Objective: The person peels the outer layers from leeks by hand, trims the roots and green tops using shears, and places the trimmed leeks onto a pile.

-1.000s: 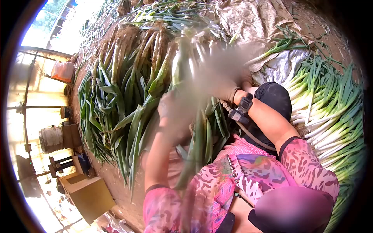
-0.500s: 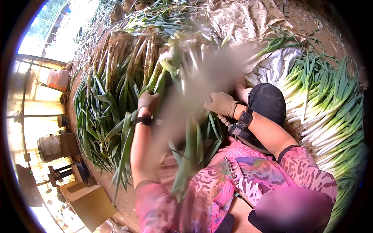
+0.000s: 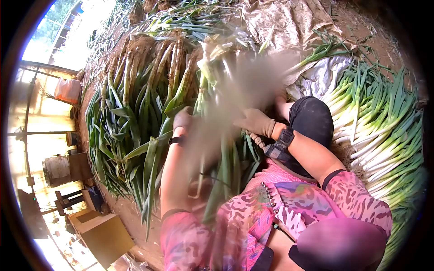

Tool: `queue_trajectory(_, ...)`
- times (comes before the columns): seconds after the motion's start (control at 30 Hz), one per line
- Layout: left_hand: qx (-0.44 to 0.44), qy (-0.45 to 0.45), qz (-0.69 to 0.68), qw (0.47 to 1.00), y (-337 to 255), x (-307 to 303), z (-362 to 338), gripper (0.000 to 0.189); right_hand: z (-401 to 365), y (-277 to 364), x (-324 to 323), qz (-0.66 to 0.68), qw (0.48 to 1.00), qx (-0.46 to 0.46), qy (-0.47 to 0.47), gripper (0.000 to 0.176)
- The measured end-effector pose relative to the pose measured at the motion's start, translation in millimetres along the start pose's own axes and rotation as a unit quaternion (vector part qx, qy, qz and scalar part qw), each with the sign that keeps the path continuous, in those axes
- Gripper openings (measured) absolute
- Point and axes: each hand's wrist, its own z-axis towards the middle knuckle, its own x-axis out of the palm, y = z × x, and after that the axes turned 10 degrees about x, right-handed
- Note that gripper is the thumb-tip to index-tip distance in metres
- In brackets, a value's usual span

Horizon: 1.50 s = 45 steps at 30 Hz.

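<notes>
My left hand [image 3: 183,118], gloved, is closed at the leafy part of a leek [image 3: 180,95] with its roots upward. My right hand [image 3: 258,123], also gloved, has its fingers bent inward beside a grey-brown smear across the middle; what they grip is hidden. Near the right wrist is a braided cord [image 3: 257,141]. Between the hands, pale leek stalks [image 3: 207,86] are partly blurred. A heap of untrimmed leeks [image 3: 129,113], roots up and leaves down, lies left of my left hand.
Pale, cleaned leeks [image 3: 375,135] are piled on the right, beside a whitish sheet [image 3: 323,74]. A crumpled tan sheet [image 3: 285,22] lies at the top. A cardboard box [image 3: 106,237] stands at the lower left, below a bucket [image 3: 57,171]. My bent knee [image 3: 311,119] is right of my right hand.
My left hand has moved slightly right, and the leaves below it have shifted right too. My right hand has moved a little left, with its fingers less tightly curled.
</notes>
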Motion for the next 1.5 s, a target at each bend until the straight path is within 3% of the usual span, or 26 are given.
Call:
queue_trajectory(0.03,-0.036,0.071,0.033,0.996,9,9,8,0.052,-10,10,-5,-0.002,1.0,-0.007,0.011,0.045)
queue_trajectory(0.13,-0.075,0.092,0.067,0.991,-4,13,5,0.07,-30,30,-3,-0.015,0.996,-0.037,0.081,0.047)
queue_trajectory(0.23,-0.108,0.19,-0.088,0.972,-17,-5,6,0.075,-32,34,-1,-0.01,0.997,0.038,0.059,0.043)
queue_trajectory(0.27,-0.122,0.229,-0.078,0.963,0,2,18,0.075,-27,32,0,-0.003,0.996,0.06,0.064,0.044)
queue_trajectory(0.37,-0.055,0.226,-0.106,0.967,26,20,29,0.07,-31,33,1,-0.041,0.997,0.048,0.041,0.046)
queue_trajectory(0.47,-0.047,0.254,-0.174,0.95,39,23,34,0.06,-47,39,1,-0.039,0.996,0.044,0.072,0.045)
queue_trajectory(0.53,-0.03,0.266,-0.209,0.941,46,18,39,0.054,-63,53,-5,-0.012,0.987,0.097,0.127,0.044)
queue_trajectory(0.63,-0.057,0.192,-0.113,0.973,-6,-7,14,0.048,-72,60,-3,-0.068,0.984,0.099,0.133,0.045)
queue_trajectory(0.67,-0.024,0.178,-0.039,0.983,-46,-27,-6,0.048,-69,58,1,-0.073,0.988,0.091,0.101,0.046)
queue_trajectory(0.77,-0.059,0.153,0.096,0.982,-75,-30,-3,0.057,-46,50,9,-0.089,0.994,0.061,-0.003,0.047)
queue_trajectory(0.8,-0.02,0.158,0.132,0.978,-53,-16,3,0.056,-38,48,6,-0.067,0.993,0.096,0.012,0.047)
queue_trajectory(0.93,-0.108,0.162,-0.045,0.98,-65,-23,-9,0.051,-51,45,7,-0.087,0.995,0.057,0.014,0.047)
queue_trajectory(1.03,-0.073,0.152,-0.065,0.984,-66,-27,-17,0.053,-70,43,14,-0.155,0.986,0.036,0.04,0.048)
queue_trajectory(1.17,-0.075,0.123,-0.052,0.988,-40,-5,-3,0.06,-45,41,16,-0.108,0.993,0.051,0.0,0.048)
queue_trajectory(1.23,0.072,0.159,0.079,0.981,-82,-34,-32,0.061,-13,42,21,-0.104,0.993,0.035,-0.038,0.045)
queue_trajectory(1.3,0.125,0.147,0.131,0.972,-89,-39,-41,0.061,10,56,7,-0.084,0.994,0.074,-0.011,0.044)
queue_trajectory(1.43,-0.013,0.067,0.061,0.996,-42,-7,-18,0.059,38,97,-24,-0.047,0.987,0.148,0.042,0.044)
queue_trajectory(1.5,-0.073,0.038,0.044,0.996,-11,8,-4,0.057,40,95,-20,-0.058,0.989,0.12,0.065,0.046)
